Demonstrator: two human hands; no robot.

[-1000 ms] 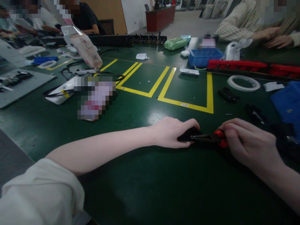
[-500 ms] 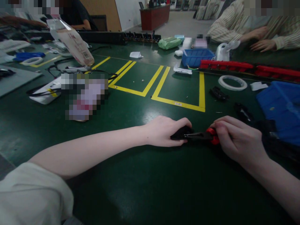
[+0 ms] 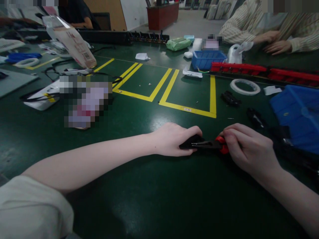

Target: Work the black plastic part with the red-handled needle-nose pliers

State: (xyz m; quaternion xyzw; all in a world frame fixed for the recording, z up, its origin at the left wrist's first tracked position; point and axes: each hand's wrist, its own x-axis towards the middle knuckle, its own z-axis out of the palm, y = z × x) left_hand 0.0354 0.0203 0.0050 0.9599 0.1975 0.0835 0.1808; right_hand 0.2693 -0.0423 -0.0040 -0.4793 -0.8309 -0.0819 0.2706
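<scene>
Low over the green table, my left hand point(image 3: 171, 139) is closed around a small black part point(image 3: 187, 143), most of it hidden by the fingers. My right hand point(image 3: 251, 146) grips needle-nose pliers point(image 3: 208, 144) by their red handles. The pliers' dark jaws point left and their tips meet the black part at my left thumb and fingers. I cannot make out exactly what the tips grip.
Yellow tape point(image 3: 186, 109) marks areas ahead. To the right lie black parts point(image 3: 231, 98), a white tape roll point(image 3: 245, 87) and a blue bin point(image 3: 296, 116). A phone point(image 3: 87, 103) and plastic bottle point(image 3: 72, 43) are left. A person in a striped sleeve point(image 3: 239, 28) sits across.
The whole view has shifted slightly, so things appear a little further left. Both hands keep their grip, and the pliers stay against the black part.
</scene>
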